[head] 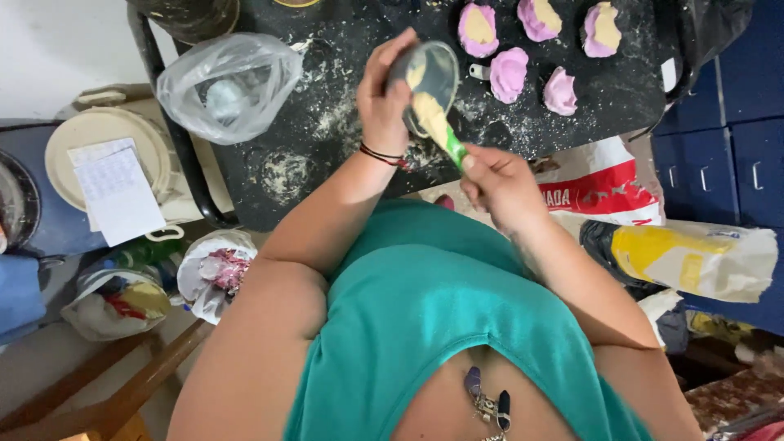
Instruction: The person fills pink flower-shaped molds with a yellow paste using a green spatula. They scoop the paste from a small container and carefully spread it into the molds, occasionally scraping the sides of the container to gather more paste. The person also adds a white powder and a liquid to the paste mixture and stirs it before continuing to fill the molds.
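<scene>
a black table, dusted with pale flour, fills the upper middle of the view. its rounded front-left corner curves just below the left wrist, with a dark tube rail along its left edge. the floor at upper left is pale.

the left hand holds a small round tin tilted over the table, thumb and fingers curled and pressed on its rim. the right hand pinches a green-handled knife, fingers bunched on the handle; the blade, caked in yellowish paste, lies across the tin's face. tin and knife sit between the two hands, above the table's front edge.

beyond the left fingertips, at the table's far side, lie five pink dough pieces, some topped with yellow filling, near the tin but apart from it. left of the left hand a clear plastic bag slumps over the table's left edge. the flour-marked patch below that hand, toward the front corner, bears only round rings in the flour.

off the table, left of the left arm, a cream lidded bucket carries a sheet of paper; bags of scraps crowd the floor under it. right of the right hand, a red and white sack and a yellow and white sack lean by blue drawers, closing that side.
</scene>
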